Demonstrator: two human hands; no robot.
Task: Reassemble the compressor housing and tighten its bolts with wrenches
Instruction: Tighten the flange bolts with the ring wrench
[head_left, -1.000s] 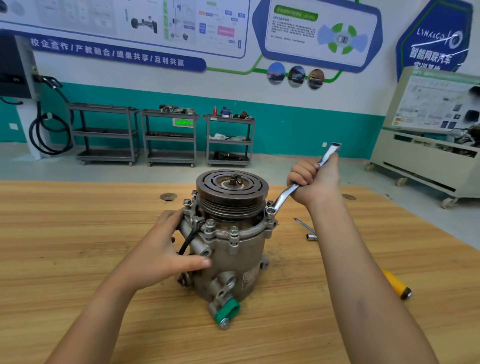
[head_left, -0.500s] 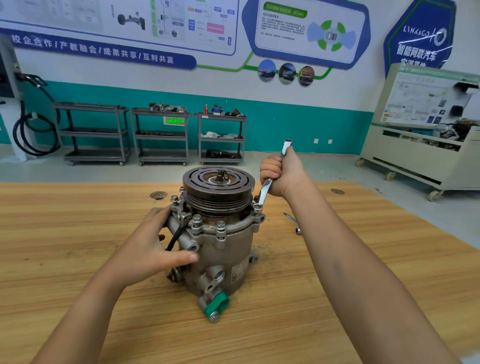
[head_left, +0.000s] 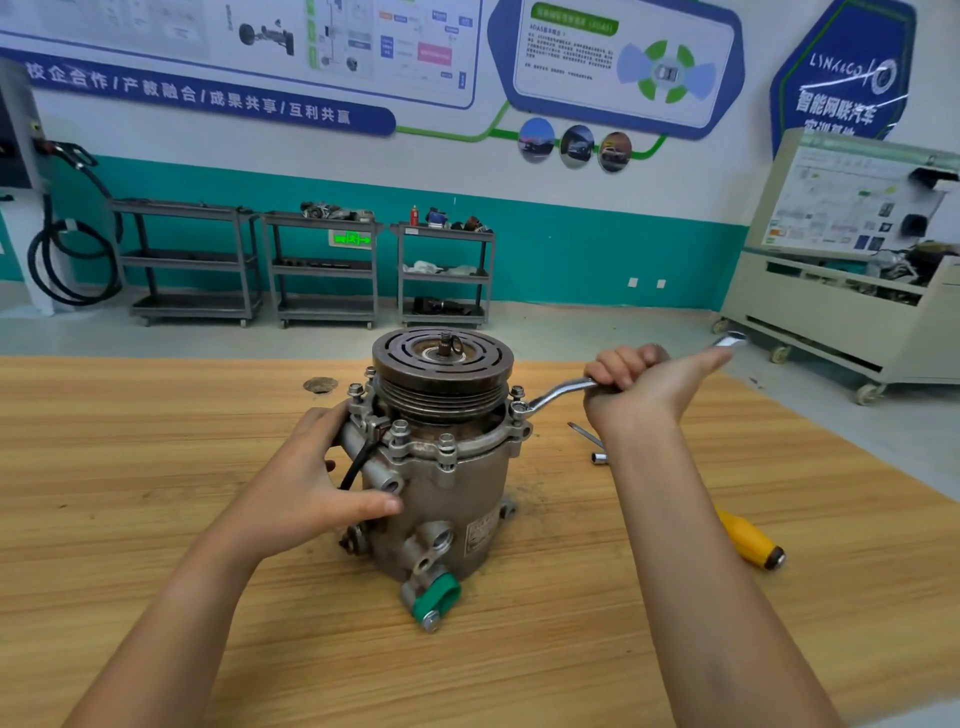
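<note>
Over on the left, the left hand (head_left: 306, 483) is clamped to the compressor (head_left: 447, 499): fingers wrapped round its far flank, thumb laid flat across the front, bracing it. The compressor stands upright mid-bench (head_left: 156, 467), pulley (head_left: 442, 364) on top, green cap (head_left: 439, 597) low at the front, nearest us. Round the flange under the pulley you can count several bolts, heads up, each sitting in its ear. So the housing looks closed up, and this reads as the tightening stage, not the fitting stage.

Now to the right edge of that flange: the bolt (head_left: 518, 408) there wears the ring end of the wrench (head_left: 561, 389), whose cranked shank rises out to the right. The right hand (head_left: 644, 384) is fisted tight round that shank, well out along it, knuckles up, the tool's other end poking out beyond. Good leverage there.

Next move, I'd say: swing the handle through an arc while the left hand stops the body turning with it, and hold the ring square on the head so it doesn't ride off. Then lift, reset and go again, or shift to the next bolt round. How tight this one is, I can't tell from here.

Further right on the bench, untouched: a thin steel rod (head_left: 592, 444) beside the right forearm, and a yellow handle (head_left: 748, 540) showing past it.
</note>
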